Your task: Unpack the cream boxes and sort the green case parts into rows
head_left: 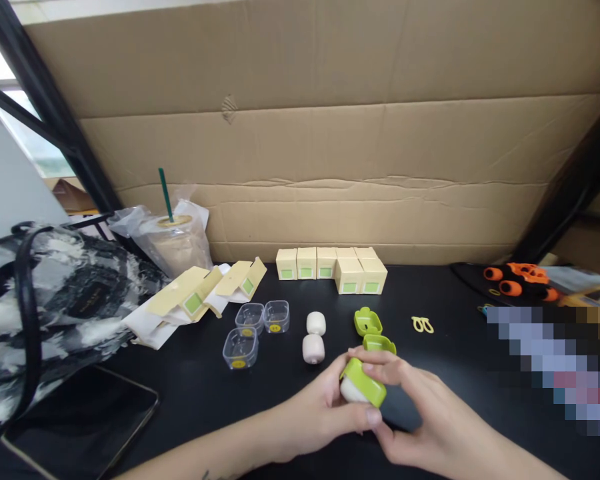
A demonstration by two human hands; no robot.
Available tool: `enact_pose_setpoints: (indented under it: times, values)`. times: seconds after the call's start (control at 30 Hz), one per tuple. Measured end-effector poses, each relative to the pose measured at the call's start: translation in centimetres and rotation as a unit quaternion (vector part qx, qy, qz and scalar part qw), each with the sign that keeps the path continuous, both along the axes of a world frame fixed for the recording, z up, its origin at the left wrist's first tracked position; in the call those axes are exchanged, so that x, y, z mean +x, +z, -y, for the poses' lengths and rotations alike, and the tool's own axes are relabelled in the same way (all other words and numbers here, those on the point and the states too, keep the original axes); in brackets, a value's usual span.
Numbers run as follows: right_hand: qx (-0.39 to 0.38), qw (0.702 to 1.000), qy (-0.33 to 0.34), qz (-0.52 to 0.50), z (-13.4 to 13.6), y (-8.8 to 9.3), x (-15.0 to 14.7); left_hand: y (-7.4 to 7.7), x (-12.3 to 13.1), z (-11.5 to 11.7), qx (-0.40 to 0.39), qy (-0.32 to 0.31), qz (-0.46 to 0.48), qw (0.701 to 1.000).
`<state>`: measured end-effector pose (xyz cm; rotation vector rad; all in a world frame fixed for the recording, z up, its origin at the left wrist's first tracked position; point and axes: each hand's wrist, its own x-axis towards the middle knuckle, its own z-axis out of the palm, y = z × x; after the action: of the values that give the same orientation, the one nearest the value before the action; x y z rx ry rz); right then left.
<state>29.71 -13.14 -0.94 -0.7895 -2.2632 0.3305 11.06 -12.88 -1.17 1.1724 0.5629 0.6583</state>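
The nearest green cap [364,382] is shiny, smooth plastic. The white lump [350,392] under it looks dull and smooth. The desk [455,373] is black, smooth and a little shiny. The little tubs [241,348] are clear, glossy plastic. The small boxes [350,268] are dull paper card. The big wall [330,133] behind is brown cardboard, rough and creased. The bag [130,223] round the drink [177,250] is thin, crinkly plastic.

The white piece [350,392] under the green cap [364,380] was mostly hidden between the left hand [320,408] and right hand [423,417]. A pixelated patch [555,367] covered the right side.
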Motion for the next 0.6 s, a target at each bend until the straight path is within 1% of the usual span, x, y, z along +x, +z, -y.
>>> enact_pose_setpoints:
  times: [0.1, 0.23, 0.33, 0.4, 0.5, 0.6]
  values:
    - [-0.007, 1.000, 0.004, -0.017, 0.2, 0.1, -0.2, 0.3, 0.2, 0.3, -0.025, 0.016, 0.000, 1.000]
    - [-0.053, 0.998, 0.007, -0.036, 0.3, 0.0, -0.6, 1.1, 0.7, 0.9, -0.062, 0.072, -0.014, 0.995]
    - [-0.084, 0.995, 0.000, -0.049, 0.3, -0.2, -0.7, 1.1, 0.9, 1.0, -0.066, 0.084, -0.004, 0.994]
    - [-0.100, 0.994, -0.001, -0.052, 0.3, -0.3, -0.4, 0.7, 0.7, 0.7, -0.062, 0.064, 0.003, 0.996]
    - [-0.119, 0.992, 0.015, -0.041, 0.3, -0.1, 0.2, 0.3, 0.0, 0.2, -0.050, -0.003, -0.001, 0.999]
    - [-0.140, 0.988, 0.048, -0.048, 0.2, 0.4, 0.6, 1.1, -1.0, 0.0, -0.063, -0.056, -0.038, 0.996]
